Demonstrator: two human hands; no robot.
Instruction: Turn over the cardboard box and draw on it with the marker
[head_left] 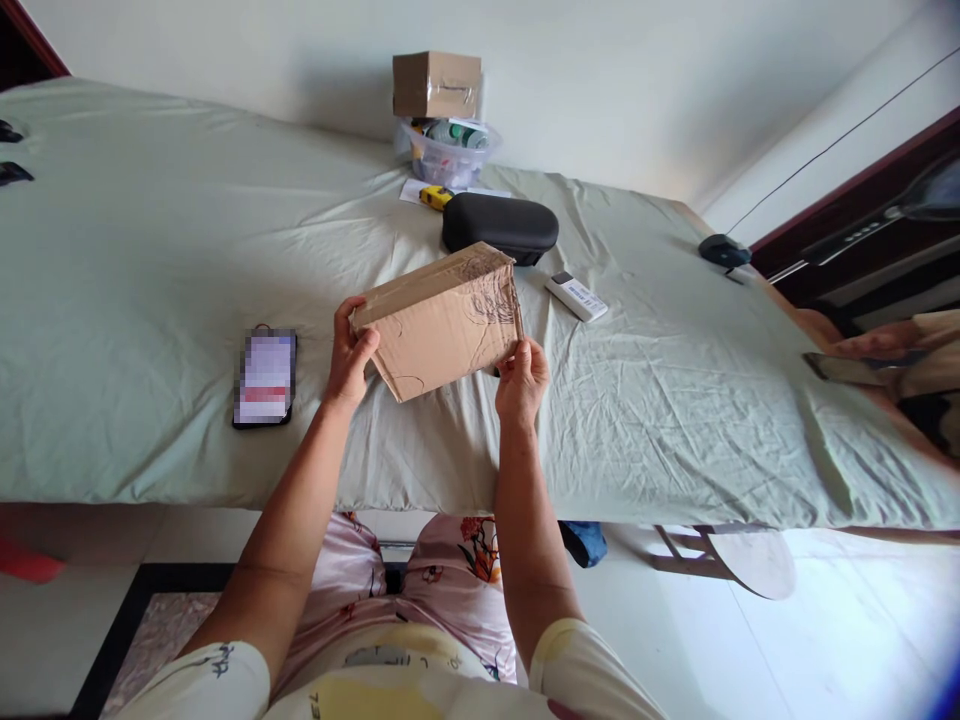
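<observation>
A brown cardboard box [442, 325] with black scribbles near its right end is held tilted over the cloth-covered table. My left hand [349, 355] grips its left end, thumb on the near face and fingers behind. At the lower right corner, my right hand [523, 378] pinches the box's edge with thumb and fingers. Just behind the box lies a black zip case [501, 224]. To the right of it rests a white rectangular device [576, 297] with a grey end. A phone [265, 378] with a lit, blurred screen lies left of my left hand.
At the wall, a second cardboard box [437, 85] sits on a clear plastic tub [450, 155] of bottles. A yellow tape measure [436, 197] lies before it. Right, a black object [724, 251] stands near another person's hand [877, 340] holding a phone. A stool [750, 560] is below.
</observation>
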